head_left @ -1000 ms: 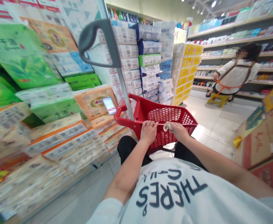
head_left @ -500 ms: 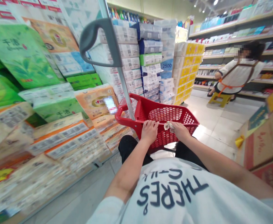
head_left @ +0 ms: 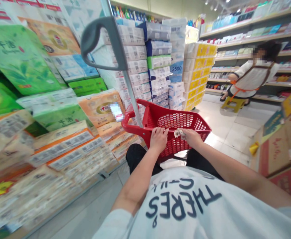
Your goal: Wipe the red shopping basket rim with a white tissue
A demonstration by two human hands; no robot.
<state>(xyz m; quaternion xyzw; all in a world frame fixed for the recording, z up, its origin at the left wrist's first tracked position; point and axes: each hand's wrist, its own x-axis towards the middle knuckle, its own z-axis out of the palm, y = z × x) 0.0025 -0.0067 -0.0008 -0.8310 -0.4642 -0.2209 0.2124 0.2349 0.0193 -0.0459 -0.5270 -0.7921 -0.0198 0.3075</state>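
A red plastic shopping basket (head_left: 169, 149) with honeycomb holes stands in front of my knees. Its tall grey pull handle (head_left: 122, 49) rises on a metal pole at the left end. My left hand (head_left: 158, 139) is closed over the near rim, fingers curled towards the inside. A little to the right, my right hand (head_left: 192, 137) rests at the same rim, closed on a crumpled whitish cloth (head_left: 178, 133). Part of this bundle sticks out on the left of the fingers; the rest is hidden in the hand. The basket's floor is mostly out of sight.
Stacked tissue packs (head_left: 68, 146) fill the left side, with a lit phone (head_left: 117, 112) in front of an orange pack. Yellow-and-white packs (head_left: 200, 73) are piled behind the basket. A person (head_left: 253, 73) sits on a yellow stool (head_left: 234, 104) near shelves. Cardboard boxes (head_left: 277, 149) stand at right.
The view has shifted slightly, so the surroundings sit a little further left. The seated person's arm and body have moved a little. Both my hands keep their places at the basket rim.
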